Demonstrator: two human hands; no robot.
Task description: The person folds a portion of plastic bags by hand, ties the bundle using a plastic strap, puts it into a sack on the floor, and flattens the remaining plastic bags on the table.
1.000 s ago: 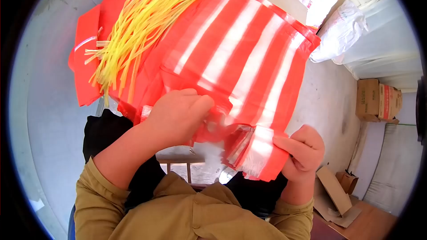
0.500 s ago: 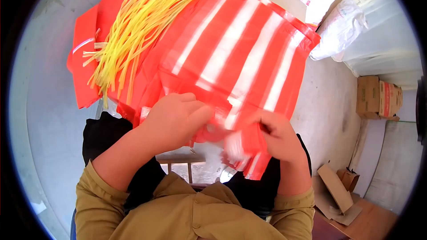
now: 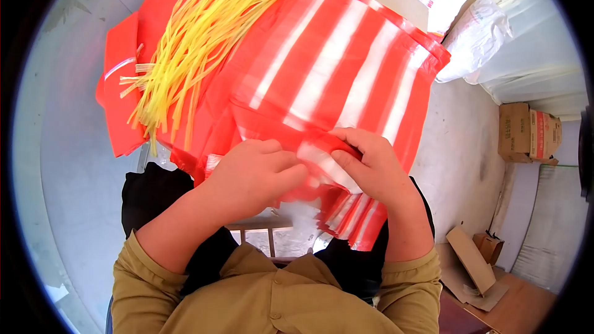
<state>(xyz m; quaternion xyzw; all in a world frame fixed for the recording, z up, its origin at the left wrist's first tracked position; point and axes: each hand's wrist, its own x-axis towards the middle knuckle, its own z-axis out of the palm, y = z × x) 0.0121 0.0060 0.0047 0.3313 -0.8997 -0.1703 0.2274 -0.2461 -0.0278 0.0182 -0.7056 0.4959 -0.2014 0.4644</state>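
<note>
A stack of red plastic bags with white stripes (image 3: pixel 334 62) spreads before me. Near its lower edge, my left hand (image 3: pixel 263 173) is closed on the red plastic; what lies under its fingers is partly hidden. My right hand (image 3: pixel 368 164) pinches a fold of the striped bags, just right of my left hand. Fanned bag ends hang below between both hands. A bundle of yellow strips (image 3: pixel 198 43) lies on the red plastic at the left, beside a folded red bundle with a pale band (image 3: pixel 120 86).
White printed sacks (image 3: pixel 473 37) stand at the upper right. Cardboard boxes (image 3: pixel 523 133) sit by the right wall, and an opened carton (image 3: pixel 470 260) and a small brown box (image 3: pixel 489 247) lie lower right. A wooden frame (image 3: pixel 260 226) shows below the bags.
My right hand has moved from the bags' lower right corner up and left towards my left hand, folding the lower flap. My left hand has shifted slightly right and down.
</note>
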